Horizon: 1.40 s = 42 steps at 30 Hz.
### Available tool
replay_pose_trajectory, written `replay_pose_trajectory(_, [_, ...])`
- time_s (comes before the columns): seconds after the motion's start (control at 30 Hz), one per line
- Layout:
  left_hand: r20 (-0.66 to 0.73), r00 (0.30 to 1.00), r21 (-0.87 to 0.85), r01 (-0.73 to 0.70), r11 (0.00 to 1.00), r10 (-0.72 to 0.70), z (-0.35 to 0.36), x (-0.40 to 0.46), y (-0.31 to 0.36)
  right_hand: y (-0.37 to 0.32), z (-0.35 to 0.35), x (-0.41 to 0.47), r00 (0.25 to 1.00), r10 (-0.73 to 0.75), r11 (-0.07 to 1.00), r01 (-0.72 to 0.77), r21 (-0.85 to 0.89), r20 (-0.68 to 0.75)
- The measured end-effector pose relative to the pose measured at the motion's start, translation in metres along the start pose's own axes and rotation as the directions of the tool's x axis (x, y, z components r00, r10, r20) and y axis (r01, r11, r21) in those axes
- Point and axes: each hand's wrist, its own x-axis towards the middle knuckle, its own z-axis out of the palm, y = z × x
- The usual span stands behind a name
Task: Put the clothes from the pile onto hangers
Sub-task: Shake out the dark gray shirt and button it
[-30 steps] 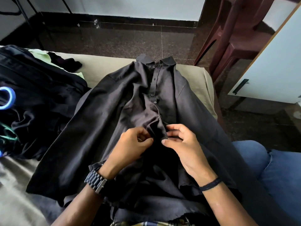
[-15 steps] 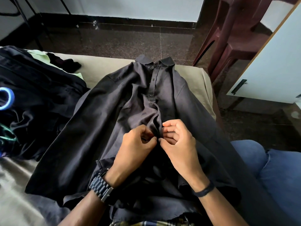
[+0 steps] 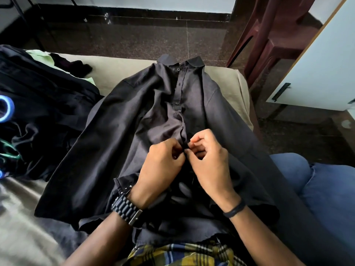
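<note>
A dark grey button-up shirt (image 3: 119,135) lies flat on the bed with its collar pointing away from me. Its upper buttons are closed. My left hand (image 3: 161,166) pinches the left edge of the placket at mid-chest. My right hand (image 3: 209,160) pinches the opposite edge right beside it, fingertips of both hands almost touching. A pile of dark clothes (image 3: 38,104) sits at the left. A blue hanger hook (image 3: 5,110) and a green hanger (image 3: 9,150) poke out of that pile at the left edge.
The bed's beige sheet (image 3: 238,87) shows around the shirt. A dark red plastic chair (image 3: 272,41) stands on the floor at the far right, next to a white cabinet door (image 3: 322,64). My blue-jeaned knee (image 3: 307,181) is at right.
Both hands moved slightly up the placket and closer together, now pinching the two edges at one point. The shirt's lower front has bunched a little under the wrists.
</note>
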Motion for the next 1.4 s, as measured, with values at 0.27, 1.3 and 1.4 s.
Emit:
replay_pose_trajectory(0.27, [0.175,0.969,-0.41,0.234,0.881,-0.176,-0.009,0.004,-0.005,0.005,0.003,-0.004,0.999,-0.03,0.998,0.031,-0.049,0.021])
replay_pose_trajectory(1.3, [0.165,0.964,-0.764,0.26,0.591,-0.21,0.015,-0.006,-0.005,0.001,-0.007,0.002,0.999,-0.005,0.998,0.002,0.071,0.041])
replay_pose_trajectory(1.4, [0.171,0.962,-0.792,0.262,0.551,-0.211,0.018,-0.007,-0.001,0.002,-0.006,0.002,0.999,-0.043,0.998,0.043,0.034,0.001])
